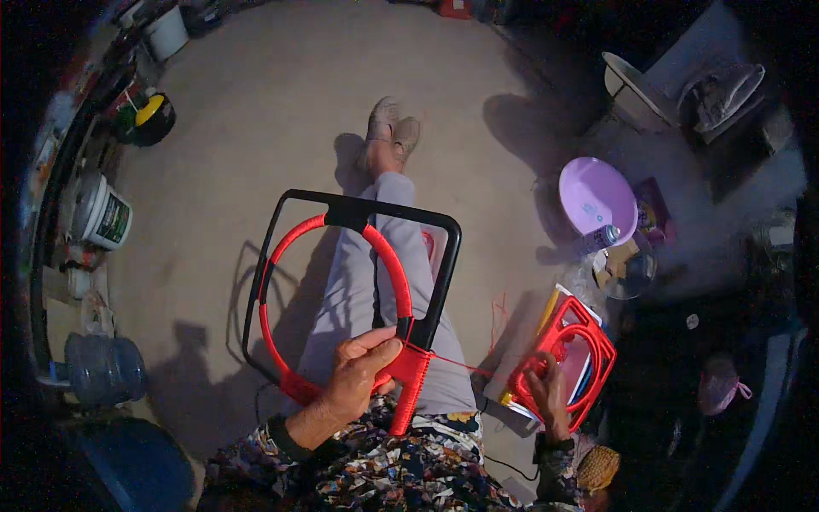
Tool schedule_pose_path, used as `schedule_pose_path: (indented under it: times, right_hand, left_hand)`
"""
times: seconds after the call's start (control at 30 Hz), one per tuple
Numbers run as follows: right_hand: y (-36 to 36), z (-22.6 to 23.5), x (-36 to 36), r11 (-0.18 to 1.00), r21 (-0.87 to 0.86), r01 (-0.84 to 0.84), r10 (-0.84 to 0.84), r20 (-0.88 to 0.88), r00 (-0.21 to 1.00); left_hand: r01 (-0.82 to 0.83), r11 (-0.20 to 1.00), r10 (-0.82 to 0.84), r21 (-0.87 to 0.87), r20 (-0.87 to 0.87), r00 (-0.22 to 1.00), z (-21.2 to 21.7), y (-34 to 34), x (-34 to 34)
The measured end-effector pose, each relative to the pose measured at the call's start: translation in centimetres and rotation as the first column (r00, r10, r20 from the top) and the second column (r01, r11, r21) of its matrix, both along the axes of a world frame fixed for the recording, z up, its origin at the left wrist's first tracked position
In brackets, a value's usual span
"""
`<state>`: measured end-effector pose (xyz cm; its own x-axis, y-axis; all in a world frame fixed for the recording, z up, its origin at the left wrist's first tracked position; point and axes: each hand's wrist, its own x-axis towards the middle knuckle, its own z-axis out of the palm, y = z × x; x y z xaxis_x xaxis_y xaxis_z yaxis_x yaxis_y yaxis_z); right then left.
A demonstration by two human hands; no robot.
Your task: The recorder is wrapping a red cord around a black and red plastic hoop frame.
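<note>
1. Black frame (256, 282), a rounded rectangle of metal bar with a red-wrapped ring (266, 282) set inside it, rests tilted across the person's outstretched legs (358, 282) in grey trousers, over a pale concrete floor (256, 128)
2. Left hand (357, 375) is clamped around the lower edge of the ring, thumb lying over the top close to where the red wrapping thickens on the frame's right-hand bar
3. A thin red cord (465, 367) runs taut from that wrapped bar to the right
4. Right hand (550, 394) is closed on a stack of red-wrapped frames (567, 358) lying on the floor just beside the person's right hip; the fingers curl over its near edge
5. A lilac plastic bowl (595, 196) and a spray can (600, 239) sit beyond the stack
6. Along the left edge stand a clear water jug (102, 369) and a white tub (102, 215), well apart from the hands
</note>
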<state>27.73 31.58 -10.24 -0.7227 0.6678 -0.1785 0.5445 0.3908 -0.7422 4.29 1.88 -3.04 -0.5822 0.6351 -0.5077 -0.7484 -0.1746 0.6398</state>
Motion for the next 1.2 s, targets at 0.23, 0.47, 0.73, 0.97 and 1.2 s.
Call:
schedule_pose_path:
  times: [0.23, 0.47, 0.73, 0.97, 1.2]
  right_hand:
    - [-9.3, 9.5, -11.4, 0.698, -0.686, -0.206, 0.138, -0.153, 0.979]
    - [-12.4, 10.0, -12.1, 0.401, -0.915, -0.045, -0.013, -0.055, 0.998]
    - [-12.6, 11.2, -13.8, 0.578, -0.815, -0.036, -0.070, -0.094, 0.993]
    - [-12.9, 10.6, -13.6, 0.617, -0.783, -0.082, -0.016, -0.117, 0.993]
    - [-12.8, 11.3, -13.5, 0.621, -0.774, -0.128, 0.031, -0.139, 0.990]
  left_hand:
    - [0.059, 0.998, -0.060, -0.017, -0.024, 0.998, 0.1, 0.2, -0.2]
    - [0.036, 0.999, -0.035, 0.022, -0.025, 0.999, 0.3, 0.3, 0.0]
    - [-0.020, 1.000, 0.020, -0.005, 0.092, 0.996, 0.9, 0.2, -0.4]
    - [-0.023, 1.000, 0.022, 0.008, 0.107, 0.994, 0.9, -0.1, -0.6]
    - [-0.034, 0.998, 0.040, -0.055, 0.105, 0.994, 0.9, -0.5, -0.4]
